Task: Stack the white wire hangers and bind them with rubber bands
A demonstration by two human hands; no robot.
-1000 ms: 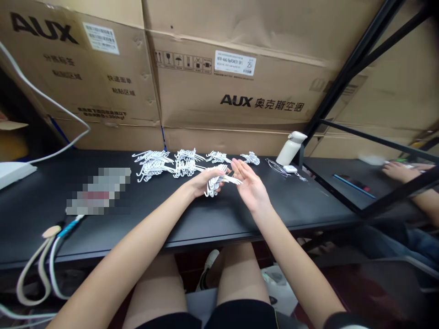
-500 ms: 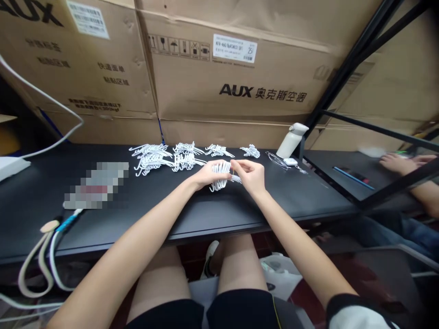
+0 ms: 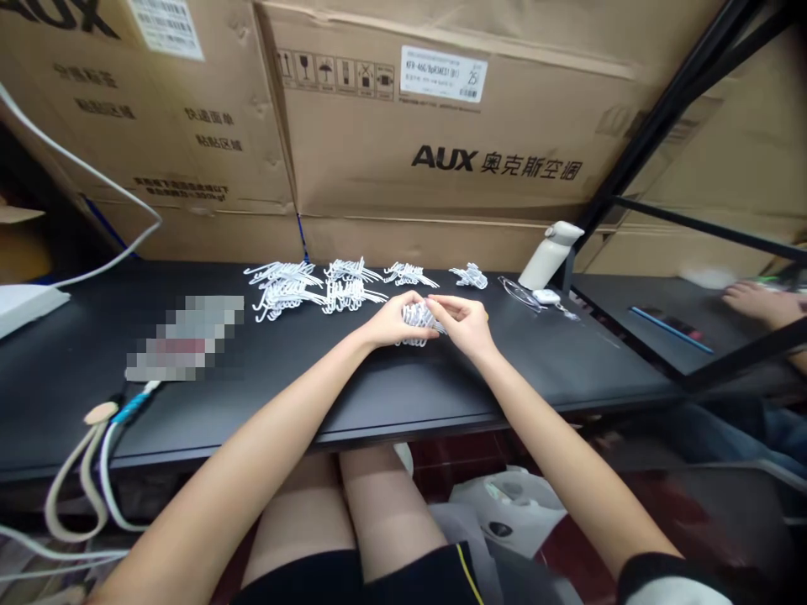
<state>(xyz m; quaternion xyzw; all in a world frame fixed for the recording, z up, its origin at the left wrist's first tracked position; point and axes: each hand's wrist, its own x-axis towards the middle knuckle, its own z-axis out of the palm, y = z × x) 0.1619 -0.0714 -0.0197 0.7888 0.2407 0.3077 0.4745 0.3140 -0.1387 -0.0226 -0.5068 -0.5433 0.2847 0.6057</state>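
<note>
Hooks (image 3: 417, 315), wht bunch, are gripped in L hand (image 3: 386, 323) over tabletop (image 3: 403, 391). R hand (image 3: 465, 326) fingers at bunch's R side, can't tell if gripping. More piles (image 3: 353, 292) behind.

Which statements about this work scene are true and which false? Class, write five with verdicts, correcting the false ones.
1. The left hand holds a bundle of white hooked pieces. True.
2. The white bottle stands to the left of the white piles. False: it stands to their right.
3. A pair of glasses lies near the bottle. True.
4. The right hand is far from the bundle. False: it is right at the bundle.
5. The cardboard box behind the table is printed with AUX. True.
</note>
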